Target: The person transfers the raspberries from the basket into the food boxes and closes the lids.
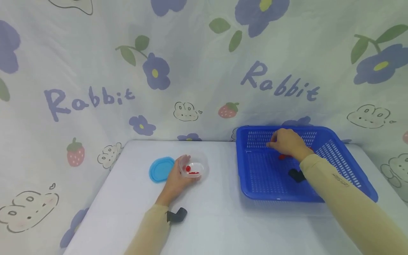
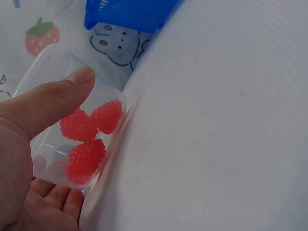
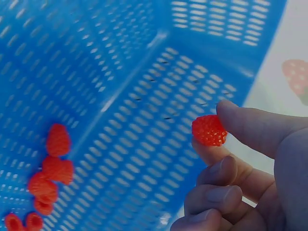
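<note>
My left hand (image 1: 179,177) holds a clear plastic tub (image 1: 201,163) on the white table, thumb on one side and fingers round the other. Several red raspberries (image 2: 86,153) lie inside the tub, as the left wrist view shows. My right hand (image 1: 288,142) is over the back of a blue plastic basket (image 1: 247,194), pinching one raspberry (image 3: 210,130) between thumb and index finger, the other fingers curled below. More loose raspberries (image 3: 57,169) lie in the basket; in the head view my right hand and wrist hide part of them.
A light blue lid (image 1: 162,170) lies flat on the table (image 1: 216,226), just left of the tub. Behind the table hangs a printed cloth (image 1: 204,71), close to the basket's back rim. Bare table separates the tub from the basket.
</note>
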A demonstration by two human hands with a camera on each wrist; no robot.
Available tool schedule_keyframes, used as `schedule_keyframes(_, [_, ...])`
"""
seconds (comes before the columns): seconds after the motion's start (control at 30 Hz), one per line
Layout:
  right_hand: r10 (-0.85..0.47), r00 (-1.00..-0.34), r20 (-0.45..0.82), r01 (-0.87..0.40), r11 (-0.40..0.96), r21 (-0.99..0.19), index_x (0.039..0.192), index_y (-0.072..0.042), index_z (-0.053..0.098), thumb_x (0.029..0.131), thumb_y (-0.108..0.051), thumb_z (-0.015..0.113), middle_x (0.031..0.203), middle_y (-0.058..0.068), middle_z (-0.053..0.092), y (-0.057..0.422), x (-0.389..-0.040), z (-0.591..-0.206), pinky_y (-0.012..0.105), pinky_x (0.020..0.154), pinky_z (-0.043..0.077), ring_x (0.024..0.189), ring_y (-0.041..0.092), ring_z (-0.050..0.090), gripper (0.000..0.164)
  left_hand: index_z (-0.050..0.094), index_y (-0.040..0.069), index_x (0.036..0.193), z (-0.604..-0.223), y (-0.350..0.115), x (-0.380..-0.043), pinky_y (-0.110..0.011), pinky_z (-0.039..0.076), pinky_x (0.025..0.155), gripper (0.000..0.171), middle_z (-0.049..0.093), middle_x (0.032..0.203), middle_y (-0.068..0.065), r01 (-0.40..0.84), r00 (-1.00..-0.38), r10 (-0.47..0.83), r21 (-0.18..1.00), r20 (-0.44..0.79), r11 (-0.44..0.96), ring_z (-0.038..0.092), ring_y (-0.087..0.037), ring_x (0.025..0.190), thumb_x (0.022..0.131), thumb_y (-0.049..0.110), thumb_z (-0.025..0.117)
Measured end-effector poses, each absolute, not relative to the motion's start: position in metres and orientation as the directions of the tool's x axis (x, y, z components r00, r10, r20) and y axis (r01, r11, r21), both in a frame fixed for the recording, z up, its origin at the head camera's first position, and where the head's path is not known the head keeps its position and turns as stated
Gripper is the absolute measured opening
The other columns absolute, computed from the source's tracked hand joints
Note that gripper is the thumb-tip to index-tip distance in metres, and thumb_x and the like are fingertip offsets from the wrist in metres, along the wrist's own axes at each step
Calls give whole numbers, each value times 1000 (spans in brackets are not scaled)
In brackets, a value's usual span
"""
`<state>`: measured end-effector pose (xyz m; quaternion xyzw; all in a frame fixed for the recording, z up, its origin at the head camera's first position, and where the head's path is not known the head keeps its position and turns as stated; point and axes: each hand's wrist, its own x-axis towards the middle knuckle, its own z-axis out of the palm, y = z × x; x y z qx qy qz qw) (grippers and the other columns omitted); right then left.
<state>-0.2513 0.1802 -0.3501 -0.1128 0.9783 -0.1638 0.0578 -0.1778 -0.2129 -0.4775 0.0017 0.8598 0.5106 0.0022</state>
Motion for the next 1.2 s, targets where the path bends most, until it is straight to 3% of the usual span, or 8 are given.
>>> schedule_keyframes(0.17, [-244, -968, -62, -210, 918, -337, 97, -4, 68, 85, -38, 64, 76, 3, 68, 175, -242, -335, 41, 59, 49, 64, 21, 58, 36, 28, 32, 140, -478, -213, -179, -47, 38, 100, 97, 41, 137, 18, 9, -1000, 8, 885, 6, 466, 34, -14, 131, 61, 51, 81])
schedule_keyframes(0.27, [-246, -968, -53, -212, 910, -356, 100, -4, 67, 86, -39, 62, 62, -2, 62, 171, -234, -328, 35, 52, 46, 53, 16, 53, 38, 28, 31, 140, -478, -213, -180, -47, 38, 100, 96, 41, 137, 17, 12, -1000, 14, 886, 6, 463, 33, -15, 132, 62, 50, 81])
schedule_keyframes(0.4, [-247, -969, -32, -214, 892, -397, 101, -6, 66, 87, -41, 61, 59, 0, 59, 164, -223, -320, 31, 47, 44, 45, 14, 51, 38, 27, 32, 140, -478, -213, -179, -47, 38, 100, 96, 41, 137, 17, 7, -1000, 15, 884, 0, 467, 32, -15, 132, 63, 49, 81])
schedule_keyframes(0.73, [-266, -958, 111, -288, 863, -416, 96, -11, 68, 87, -36, 63, 65, 0, 59, 141, -196, -309, 28, 43, 40, 50, 15, 49, 28, 28, 30, 140, -478, -213, -179, -47, 37, 101, 97, 41, 138, 14, 29, -1000, 17, 892, 24, 450, 34, -16, 132, 62, 50, 81])
schedule_keyframes(1.2, [-261, -940, 219, -337, 810, -481, 94, -16, 68, 85, -35, 66, 58, -1, 47, 105, -170, -313, 26, 38, 27, 43, 14, 38, 21, 27, 32, 140, -477, -212, -179, -44, 37, 102, 97, 41, 137, 19, 1, -1000, 2, 882, 0, 472, 35, -13, 131, 61, 53, 80])
